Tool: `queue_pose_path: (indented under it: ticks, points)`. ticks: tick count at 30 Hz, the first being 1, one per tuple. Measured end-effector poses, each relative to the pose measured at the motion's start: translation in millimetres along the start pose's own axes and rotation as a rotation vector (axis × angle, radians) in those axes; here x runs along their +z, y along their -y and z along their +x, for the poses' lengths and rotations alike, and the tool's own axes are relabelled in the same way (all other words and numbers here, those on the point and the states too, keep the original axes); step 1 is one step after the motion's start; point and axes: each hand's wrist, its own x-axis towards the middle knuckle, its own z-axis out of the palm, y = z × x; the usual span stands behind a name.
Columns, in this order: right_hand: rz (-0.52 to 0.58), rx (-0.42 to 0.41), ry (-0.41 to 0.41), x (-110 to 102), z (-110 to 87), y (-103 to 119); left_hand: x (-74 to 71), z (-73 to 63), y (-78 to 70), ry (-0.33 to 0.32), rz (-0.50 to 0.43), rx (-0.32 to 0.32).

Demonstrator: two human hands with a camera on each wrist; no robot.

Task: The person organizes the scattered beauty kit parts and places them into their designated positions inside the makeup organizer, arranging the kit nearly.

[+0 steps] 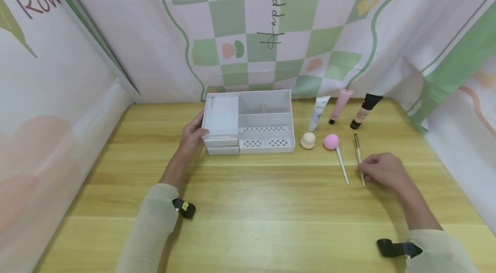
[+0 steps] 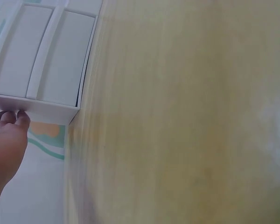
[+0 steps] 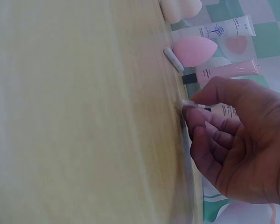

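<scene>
A white desktop organizer (image 1: 265,122) with divided compartments and two small drawers (image 1: 222,150) at its front left stands near the table's back. My left hand (image 1: 190,134) holds its left side, thumb at the rim; in the left wrist view bent fingers (image 2: 9,117) lie against the side wall. Over at the right, my right hand (image 1: 383,170) pinches a slim makeup brush (image 1: 358,152) with a pale handle and dark ferrule. The brush lies on or just above the table; which one I cannot tell. A white stick (image 1: 342,165) and a pink makeup sponge (image 1: 331,141) are left of it.
Behind the brush are a white tube (image 1: 319,113), a pink tube (image 1: 341,107) and a black-capped beige tube (image 1: 364,111). A cream-coloured sponge (image 1: 308,140) sits beside the organizer. Patterned cloth (image 1: 267,19) hangs along the back of the wooden table (image 1: 263,212).
</scene>
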Motion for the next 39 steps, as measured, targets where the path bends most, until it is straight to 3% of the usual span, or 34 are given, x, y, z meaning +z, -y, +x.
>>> queue_pose_path:
  ticks: [8,22,31,39]
  points:
    - [0.03,-0.028,-0.02,-5,-0.7,6,1.4,-1.2,-2.1,0.007,-0.013,0.022]
    - [0.126,-0.04,-0.032,-18,-10.0,21,1.9,-0.6,-2.7,-0.009,-0.026,0.004]
    - [0.267,-0.104,-0.039,-21,-16.9,32,0.8,0.0,-1.4,-0.003,-0.009,-0.005]
    - [0.248,-0.132,-0.038,-25,-22.9,46,0.1,-0.2,-1.7,0.003,-0.012,-0.016]
